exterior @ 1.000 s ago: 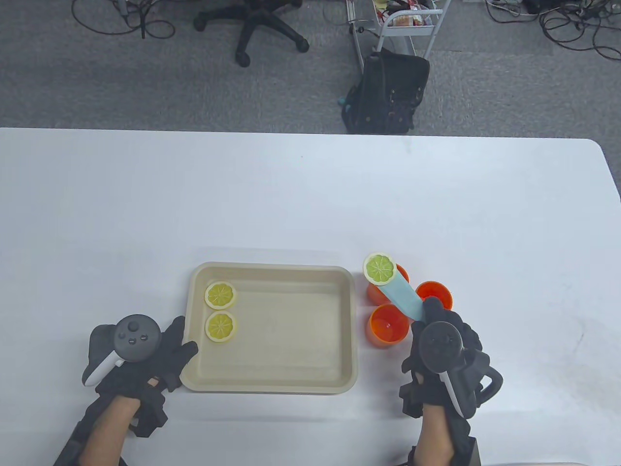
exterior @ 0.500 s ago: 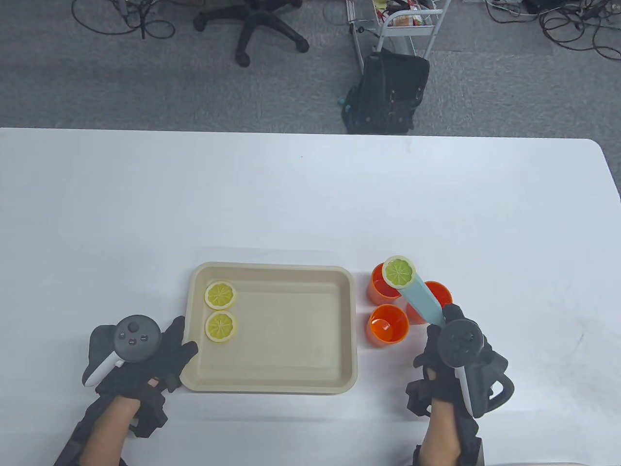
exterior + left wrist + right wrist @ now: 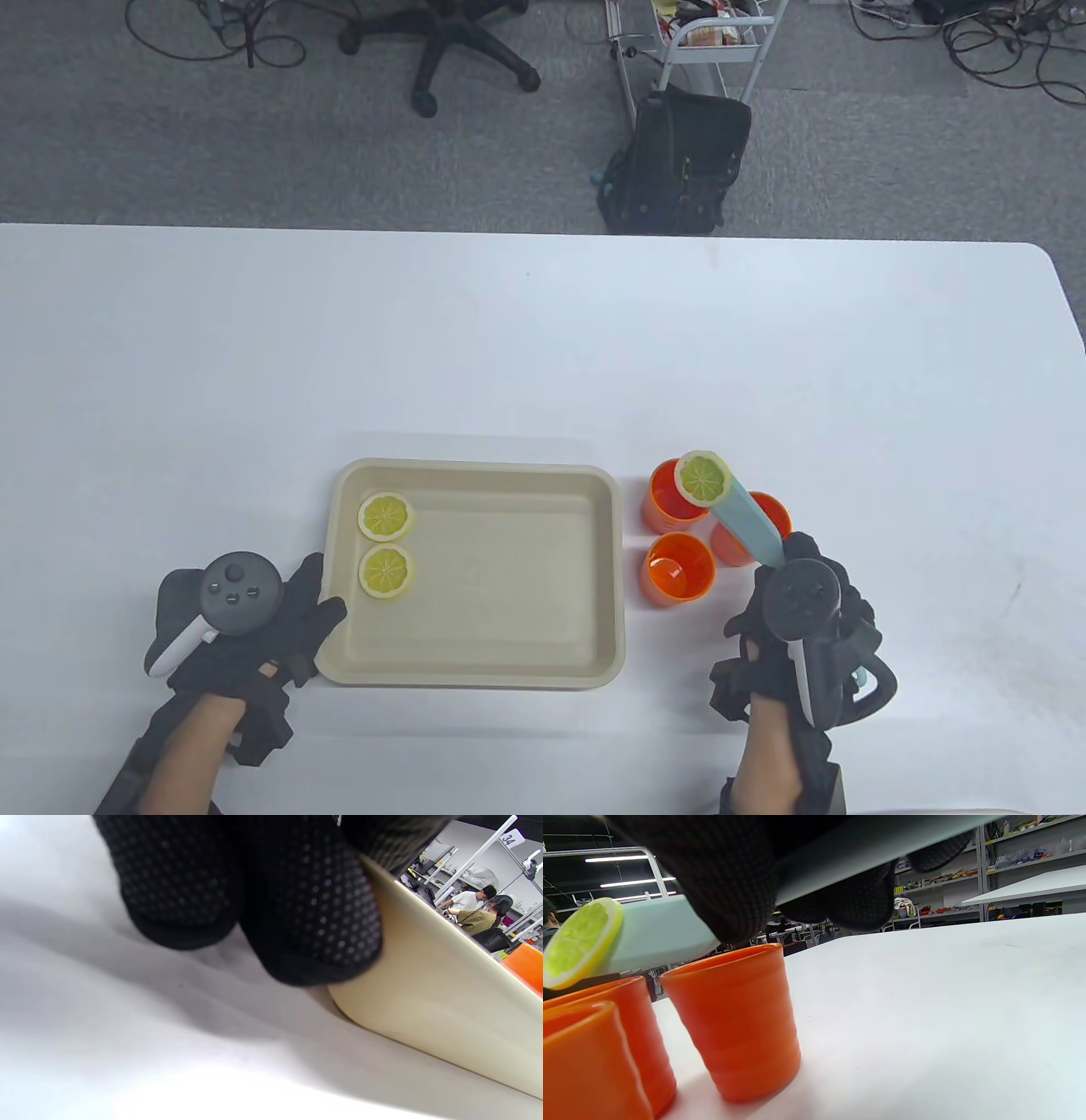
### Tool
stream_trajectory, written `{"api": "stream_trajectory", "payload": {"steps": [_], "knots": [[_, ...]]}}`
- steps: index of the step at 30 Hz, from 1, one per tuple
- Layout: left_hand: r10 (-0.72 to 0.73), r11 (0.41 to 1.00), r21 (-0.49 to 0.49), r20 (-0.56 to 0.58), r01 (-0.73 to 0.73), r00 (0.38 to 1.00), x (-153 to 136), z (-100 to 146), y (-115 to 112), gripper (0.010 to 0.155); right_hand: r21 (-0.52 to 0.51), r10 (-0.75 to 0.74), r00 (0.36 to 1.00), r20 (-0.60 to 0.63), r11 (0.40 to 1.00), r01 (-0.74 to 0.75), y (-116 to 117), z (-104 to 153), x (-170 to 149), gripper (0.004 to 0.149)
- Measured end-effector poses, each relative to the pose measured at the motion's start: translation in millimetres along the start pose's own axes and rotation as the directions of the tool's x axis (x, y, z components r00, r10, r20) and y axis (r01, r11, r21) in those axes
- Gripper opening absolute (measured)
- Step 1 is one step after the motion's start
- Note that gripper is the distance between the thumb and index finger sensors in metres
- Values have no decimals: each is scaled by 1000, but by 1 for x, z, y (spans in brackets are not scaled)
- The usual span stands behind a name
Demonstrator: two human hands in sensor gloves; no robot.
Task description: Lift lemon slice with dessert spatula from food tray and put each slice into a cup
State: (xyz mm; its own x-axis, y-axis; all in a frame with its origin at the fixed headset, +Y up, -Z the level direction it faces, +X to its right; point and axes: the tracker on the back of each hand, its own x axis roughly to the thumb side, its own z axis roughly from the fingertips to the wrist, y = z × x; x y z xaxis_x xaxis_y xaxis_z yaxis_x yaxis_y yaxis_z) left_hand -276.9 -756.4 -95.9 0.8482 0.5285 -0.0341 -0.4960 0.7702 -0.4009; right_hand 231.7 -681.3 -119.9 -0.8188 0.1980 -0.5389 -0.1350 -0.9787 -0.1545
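Observation:
My right hand (image 3: pixel 793 594) grips the handle of a pale blue dessert spatula (image 3: pixel 747 522). A lemon slice (image 3: pixel 703 478) lies on its blade tip, tilted, just above the far left orange cup (image 3: pixel 672 503); in the right wrist view the lemon slice (image 3: pixel 579 942) leans down over the cups. Two more orange cups stand close by, one nearer (image 3: pixel 679 569) and one on the right (image 3: pixel 776 514). The beige food tray (image 3: pixel 611 586) holds two lemon slices (image 3: pixel 386 516) (image 3: pixel 387 571) at its left end. My left hand (image 3: pixel 297 615) rests against the tray's near left corner, fingers (image 3: pixel 314 925) touching the tray wall (image 3: pixel 432 993).
The white table (image 3: pixel 509 340) stretches far beyond the tray and cups. Past its far edge on the floor stand a black bag (image 3: pixel 679 161), an office chair base (image 3: pixel 450 42) and a metal cart (image 3: pixel 713 34).
My right hand carried the spatula and slice rightward from the tray side to above the far left cup, then lowered and tilted it slightly. The left hand stayed put.

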Motion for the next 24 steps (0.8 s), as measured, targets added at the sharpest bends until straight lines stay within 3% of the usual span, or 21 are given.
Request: {"api": "stream_trajectory", "payload": {"steps": [10,24], "knots": [[2,1000,-3,0,-2,1000,0,0,0,75,-43,-44,998,40,998,46,-8,7,3,58],[6,1000,-7,-1,-7,1000,0,0,0,75,-54,-93,915,392,991,123,-20,50,46,60]]}}
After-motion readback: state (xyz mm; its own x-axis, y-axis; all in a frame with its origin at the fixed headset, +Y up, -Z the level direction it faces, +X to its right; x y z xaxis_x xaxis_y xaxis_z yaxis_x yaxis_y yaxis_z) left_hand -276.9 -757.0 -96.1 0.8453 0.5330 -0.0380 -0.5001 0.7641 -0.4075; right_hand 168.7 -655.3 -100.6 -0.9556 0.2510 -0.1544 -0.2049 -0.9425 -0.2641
